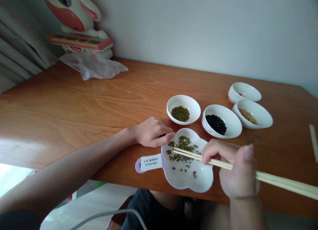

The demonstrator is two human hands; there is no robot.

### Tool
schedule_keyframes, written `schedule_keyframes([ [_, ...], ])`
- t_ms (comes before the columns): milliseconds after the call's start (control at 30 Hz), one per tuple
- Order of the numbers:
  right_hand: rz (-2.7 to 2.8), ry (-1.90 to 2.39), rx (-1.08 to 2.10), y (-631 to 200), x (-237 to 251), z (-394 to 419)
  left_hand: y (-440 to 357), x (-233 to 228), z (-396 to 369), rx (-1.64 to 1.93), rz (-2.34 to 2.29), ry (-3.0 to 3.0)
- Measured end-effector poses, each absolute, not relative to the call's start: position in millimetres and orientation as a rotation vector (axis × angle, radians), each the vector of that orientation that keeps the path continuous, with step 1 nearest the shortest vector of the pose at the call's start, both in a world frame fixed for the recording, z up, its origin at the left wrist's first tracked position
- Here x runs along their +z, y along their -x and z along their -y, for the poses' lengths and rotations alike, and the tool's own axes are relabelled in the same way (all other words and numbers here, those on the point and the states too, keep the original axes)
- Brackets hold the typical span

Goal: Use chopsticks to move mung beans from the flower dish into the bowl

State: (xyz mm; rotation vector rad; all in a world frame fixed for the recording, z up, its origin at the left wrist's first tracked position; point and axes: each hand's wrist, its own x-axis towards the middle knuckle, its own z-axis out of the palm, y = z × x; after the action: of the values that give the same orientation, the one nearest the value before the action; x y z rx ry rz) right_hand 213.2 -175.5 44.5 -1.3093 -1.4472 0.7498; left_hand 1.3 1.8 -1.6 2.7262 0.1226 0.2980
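My right hand [236,167] is closed around a pair of pale wooden chopsticks [221,163]. Their tips are close together among the green mung beans [184,143] in a white, purple-rimmed, flower-shaped plate [182,182]. Whether a bean sits between the tips is too small to tell. My left hand [154,132] rests on the table by the plate's upper left edge, fingers curled and thumb against the rim. A labelled handle [151,162] sticks out from the plate's left side. Just behind the plate stands a white bowl [195,109] with more mung beans [180,114].
To the right are a bowl [233,119] of black beans [216,124], a bowl [263,114] of tan grains or beans [247,116], and another bowl [250,90] behind. A plastic bag [96,67] lies below a toy keyboard [81,41] at the back left. The wooden table [99,100] meets a wall.
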Motion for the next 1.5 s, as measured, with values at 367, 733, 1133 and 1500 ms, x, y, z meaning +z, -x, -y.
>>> schedule_keyframes([
  [367,0.99,1.312,0.277,-217.5,48.0,139.9,-0.8,-4.9,-2.1,0.314,-0.122,-2.738],
  [733,1.427,1.382,0.785,-221.3,41.5,172.4,-1.7,-2.6,-2.0,0.346,-0.106,-2.716],
  [1133,1.517,1.371,0.765,-206.5,34.7,172.2,-1.9,-3.0,-1.5,0.333,-0.119,-2.725],
  [1500,1.542,1.341,0.726,-204.4,35.6,173.0,-1.7,-2.3,-1.5,0.284,-0.139,-2.738],
])
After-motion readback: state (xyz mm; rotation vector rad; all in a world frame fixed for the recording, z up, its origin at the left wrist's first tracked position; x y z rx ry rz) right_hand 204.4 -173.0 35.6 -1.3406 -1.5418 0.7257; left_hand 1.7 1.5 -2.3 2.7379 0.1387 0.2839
